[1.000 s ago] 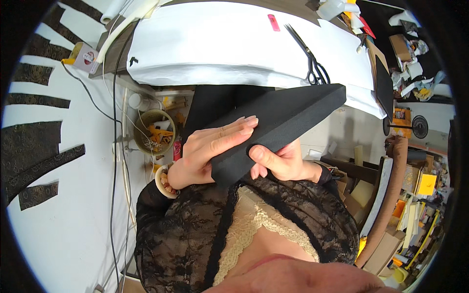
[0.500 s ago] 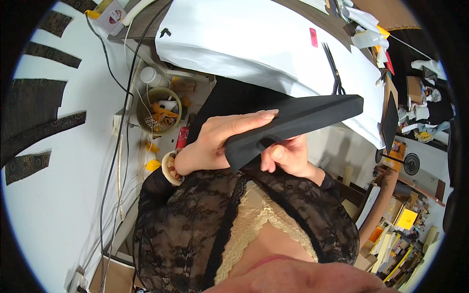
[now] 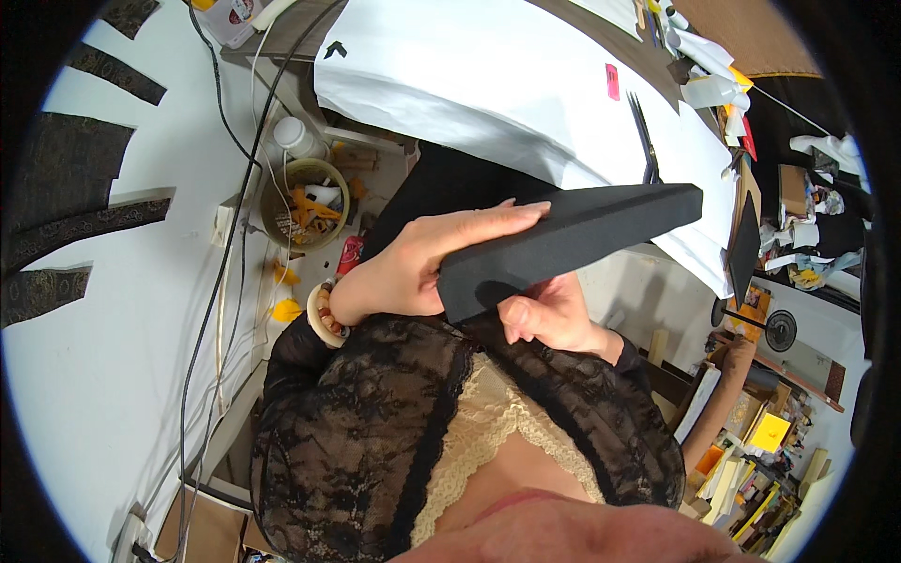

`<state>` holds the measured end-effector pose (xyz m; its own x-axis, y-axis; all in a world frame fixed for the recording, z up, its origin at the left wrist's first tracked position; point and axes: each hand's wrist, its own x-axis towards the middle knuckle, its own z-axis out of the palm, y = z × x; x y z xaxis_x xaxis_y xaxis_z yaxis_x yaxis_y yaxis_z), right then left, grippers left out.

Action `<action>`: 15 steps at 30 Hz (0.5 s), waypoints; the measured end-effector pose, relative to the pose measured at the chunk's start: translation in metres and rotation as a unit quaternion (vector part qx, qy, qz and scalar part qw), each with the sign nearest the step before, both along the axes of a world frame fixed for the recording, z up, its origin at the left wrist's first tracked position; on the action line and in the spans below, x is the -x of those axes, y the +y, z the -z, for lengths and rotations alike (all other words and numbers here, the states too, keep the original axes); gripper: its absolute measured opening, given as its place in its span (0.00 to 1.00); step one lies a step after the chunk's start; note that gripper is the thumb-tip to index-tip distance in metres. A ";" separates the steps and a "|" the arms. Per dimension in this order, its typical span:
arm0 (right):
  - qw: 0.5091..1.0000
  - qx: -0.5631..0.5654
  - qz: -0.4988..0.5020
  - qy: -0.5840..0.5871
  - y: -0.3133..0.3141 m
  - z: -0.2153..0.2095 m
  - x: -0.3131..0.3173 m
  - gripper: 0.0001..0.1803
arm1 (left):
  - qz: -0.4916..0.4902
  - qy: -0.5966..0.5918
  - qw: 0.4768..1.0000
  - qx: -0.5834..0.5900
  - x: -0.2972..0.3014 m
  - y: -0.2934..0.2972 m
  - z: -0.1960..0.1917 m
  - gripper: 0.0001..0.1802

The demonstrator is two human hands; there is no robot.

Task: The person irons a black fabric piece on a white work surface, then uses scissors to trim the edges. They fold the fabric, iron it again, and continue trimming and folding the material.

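Observation:
A long, matte black box-like piece [image 3: 572,225] is held up before my chest, tilted so that its far end rises to the right. My left hand [image 3: 413,258] grips its left end, with the fingers stretched along the upper side and the thumb hidden. Beneath the near edge is my right hand [image 3: 549,314], its fingers curled against the piece and its thumb bent at the near face. Part of the right fingers is hidden behind the black piece. A dark shadow lies on the near face beside the right thumb.
Ahead, a white-covered table [image 3: 450,75] carries black scissors [image 3: 643,136] and a small red tag [image 3: 612,82]. To the left, a bin [image 3: 310,239] with scraps stands below hanging cables [image 3: 225,281]. Cluttered shelves [image 3: 760,450] are at the right.
The black piece has turned slightly, so its near face shows broader. Both hands keep hold of it; the right thumb has shifted a little left and down. The whole view has swung slightly.

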<state>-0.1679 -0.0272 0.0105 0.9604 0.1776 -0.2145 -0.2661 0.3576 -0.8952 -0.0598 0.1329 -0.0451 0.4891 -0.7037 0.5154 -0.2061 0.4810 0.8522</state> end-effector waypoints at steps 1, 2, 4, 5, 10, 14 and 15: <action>1.000 0.013 0.005 -0.028 0.004 0.001 -0.001 0.11 | 0.000 -0.009 1.000 0.002 0.001 -0.001 -0.002 0.38; 0.998 0.025 0.011 -0.057 0.006 0.002 -0.002 0.10 | 0.001 -0.019 1.000 0.003 0.001 -0.003 -0.004 0.38; 0.996 0.038 0.028 -0.071 0.011 0.001 -0.004 0.07 | -0.034 -0.046 0.998 0.014 0.003 -0.006 0.001 0.37; 0.995 0.044 0.036 -0.078 0.013 0.000 -0.005 0.06 | -0.033 -0.036 0.999 0.017 0.004 -0.007 0.000 0.37; 0.991 0.076 0.047 -0.100 0.017 0.011 -0.013 0.06 | -0.089 -0.023 0.996 0.019 0.006 -0.005 0.006 0.32; 0.994 0.058 0.050 -0.083 0.018 0.020 -0.013 0.04 | -0.158 -0.070 0.985 -0.015 0.009 0.006 0.009 0.28; 0.992 0.072 0.054 -0.093 0.018 0.020 -0.015 0.04 | -0.174 -0.102 0.979 -0.022 0.007 0.011 0.008 0.27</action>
